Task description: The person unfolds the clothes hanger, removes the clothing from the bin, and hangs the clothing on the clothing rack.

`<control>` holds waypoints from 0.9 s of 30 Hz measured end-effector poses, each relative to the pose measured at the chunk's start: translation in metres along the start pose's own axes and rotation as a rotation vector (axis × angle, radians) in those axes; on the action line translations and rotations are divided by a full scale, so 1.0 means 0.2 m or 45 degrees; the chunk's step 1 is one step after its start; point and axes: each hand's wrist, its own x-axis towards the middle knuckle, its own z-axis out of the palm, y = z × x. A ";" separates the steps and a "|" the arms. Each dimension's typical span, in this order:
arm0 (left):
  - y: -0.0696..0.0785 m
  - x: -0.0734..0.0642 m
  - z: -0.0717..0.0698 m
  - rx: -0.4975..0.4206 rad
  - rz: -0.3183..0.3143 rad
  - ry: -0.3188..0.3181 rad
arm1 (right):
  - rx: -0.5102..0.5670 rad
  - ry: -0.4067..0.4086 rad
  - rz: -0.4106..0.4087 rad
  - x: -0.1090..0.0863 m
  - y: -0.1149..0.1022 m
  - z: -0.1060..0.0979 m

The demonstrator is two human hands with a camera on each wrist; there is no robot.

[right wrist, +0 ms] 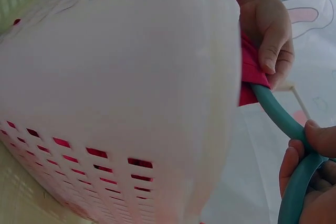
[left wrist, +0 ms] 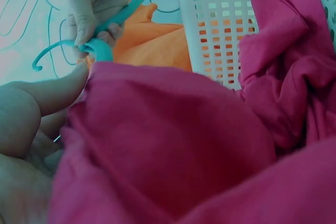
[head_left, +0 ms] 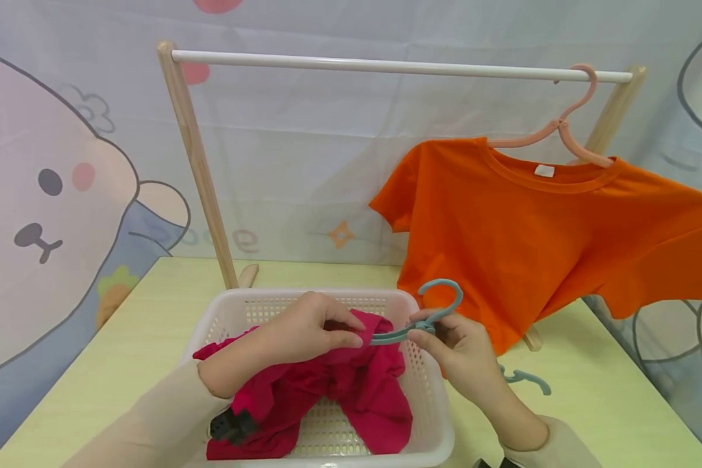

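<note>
Above the basket, my left hand [head_left: 322, 328] pinches the edge of a crimson garment [head_left: 380, 422], most of which lies bunched in the white basket [head_left: 441, 416]. My right hand [head_left: 459, 348] grips a blue-green hanger [head_left: 444, 311] near the base of its hook. One arm of that hanger reaches into the garment's edge beside my left fingers; its far end is hidden by cloth. In the right wrist view the hanger [right wrist: 281, 116] runs from my right fingers to the crimson cloth [right wrist: 251, 69] that my left hand [right wrist: 270, 35] holds.
Behind stands a wooden rack with a white rail [head_left: 386, 65]. From its right end an orange T-shirt [head_left: 503, 214] hangs on a pink hanger [head_left: 573, 123]. Another blue-green hanger [head_left: 526, 377] lies on the pale table [head_left: 123, 351], right of the basket, partly hidden by my right arm.
</note>
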 end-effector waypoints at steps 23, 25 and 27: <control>-0.01 -0.04 0.00 0.124 0.052 0.027 | -0.021 0.016 -0.035 0.01 -0.01 0.01; -0.01 -0.03 0.00 0.112 0.070 0.043 | -0.029 0.022 -0.059 0.02 -0.01 0.02; 0.00 -0.02 0.00 0.095 0.084 0.057 | -0.037 0.030 -0.083 0.03 -0.02 0.02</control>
